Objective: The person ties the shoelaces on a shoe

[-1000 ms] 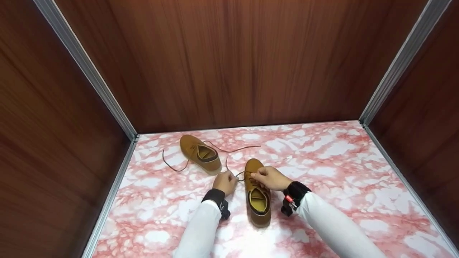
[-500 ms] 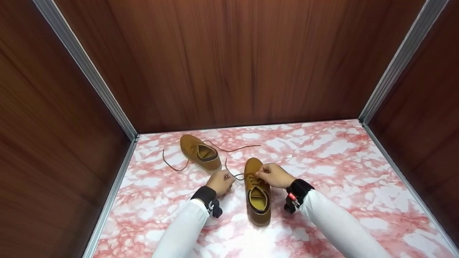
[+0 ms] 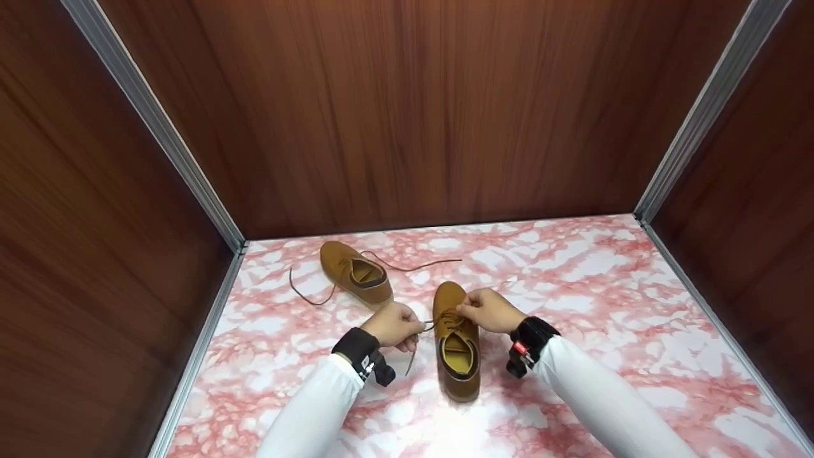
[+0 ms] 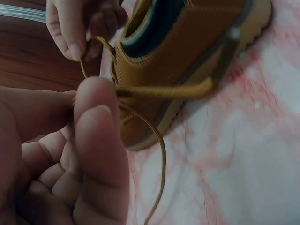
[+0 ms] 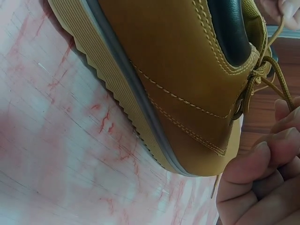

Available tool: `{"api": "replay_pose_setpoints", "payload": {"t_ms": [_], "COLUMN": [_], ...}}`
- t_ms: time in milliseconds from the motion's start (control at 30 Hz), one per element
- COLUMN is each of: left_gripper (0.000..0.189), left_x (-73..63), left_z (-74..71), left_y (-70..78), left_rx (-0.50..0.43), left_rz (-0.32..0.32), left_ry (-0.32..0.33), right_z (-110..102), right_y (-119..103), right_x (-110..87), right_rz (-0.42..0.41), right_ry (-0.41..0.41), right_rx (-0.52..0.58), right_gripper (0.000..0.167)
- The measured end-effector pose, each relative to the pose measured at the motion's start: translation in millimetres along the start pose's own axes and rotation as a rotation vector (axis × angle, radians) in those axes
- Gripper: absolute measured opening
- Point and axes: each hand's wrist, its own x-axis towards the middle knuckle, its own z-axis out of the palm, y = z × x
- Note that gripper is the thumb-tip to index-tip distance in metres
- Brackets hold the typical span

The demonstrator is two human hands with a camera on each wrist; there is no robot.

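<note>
A tan lace-up shoe [image 3: 459,383] stands on the pink-and-white marbled surface, toe away from me. On its left side my left hand [image 3: 394,326] pinches the brown shoelace [image 4: 161,91] between thumb and index finger; one tipped end sticks out past the fingers, blurred, and another strand hangs below. At the shoe's right side, over the lacing, my right hand [image 3: 493,312] pinches a loop of the same lace between thumb and fingers. In the right wrist view a knot [image 5: 257,77] sits at the top of the lacing, with lace running from it to both hands.
A second tan shoe [image 3: 336,257] lies further back on the left, angled, its untied lace [image 3: 413,268] spread out to both sides. Dark wood-grain panels [image 3: 407,127] rise at the back, left and right, with grey metal strips at the corners.
My left hand has shifted slightly left and turned; the loose lace end at it now points toward me instead of away. My right hand has moved a little right, still pinching lace.
</note>
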Motion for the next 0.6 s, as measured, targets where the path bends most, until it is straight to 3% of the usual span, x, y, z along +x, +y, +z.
{"api": "replay_pose_setpoints", "payload": {"t_ms": [167, 400, 500, 600], "left_gripper": [0.028, 0.013, 0.011, 0.013], "left_x": [-2.7, -2.6, -2.5, -1.6], "left_z": [7.8, 24.7, 34.3, 41.4], "left_y": [9.8, 20.7, 22.2, 20.3], "left_rx": [-0.13, -0.358, -0.473, -0.494], "left_rz": [-0.021, -0.053, -0.088, -0.116], "left_ry": [-0.048, -0.063, -0.123, -0.195], "right_z": [0, -3, -5, -8], "right_y": [1, 1, 1, 1], "right_x": [0.0, 1.1, 1.4, 0.7], "right_rz": [0.01, -0.002, -0.011, -0.012], "right_ry": [-0.005, -0.024, -0.028, -0.03], "right_rx": [0.006, 0.001, -0.013, -0.016], "right_gripper": [0.03, 0.03, 0.029, 0.028]}}
